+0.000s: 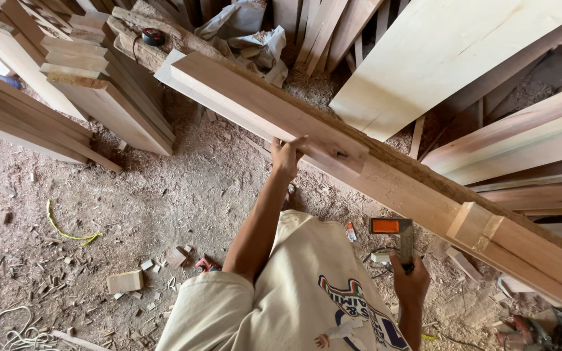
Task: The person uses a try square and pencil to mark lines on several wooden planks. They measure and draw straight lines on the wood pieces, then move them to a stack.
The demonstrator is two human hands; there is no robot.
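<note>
At the far left, a yellow cord [66, 231] is seen lying on the sawdust-covered floor [164, 201], with a small wood offcut [125, 281] and scattered chips nearer the person. Stacked planks [99, 91] are propped behind them.

Toward the middle, the left hand [285, 158] is laid against the near edge of the long timber beam [281, 114], fingers curled over the top edge so that the beam is gripped and steadied. The beam is carried diagonally across the view, from the upper left down to the lower right, raised off the floor; what supports it cannot be made out. A shorter board appears to be laid on top of it, ending just right of the left hand.

Further right, the right hand [411, 283] is closed around the handle of a try square [399, 237], whose blade end, with its orange patch, is held just below the beam and not yet touching it. The two hands are well apart.

For the marking to be done well, it is judged that the stock of the square should be pressed flat against the planed face of the beam, with no sawdust trapped between, while the beam is kept from rocking by the left hand. The notched joint [479, 227] cut near the right end would best be checked against the same face.

At the far right, wide pale boards [450, 52] are leaned.
</note>
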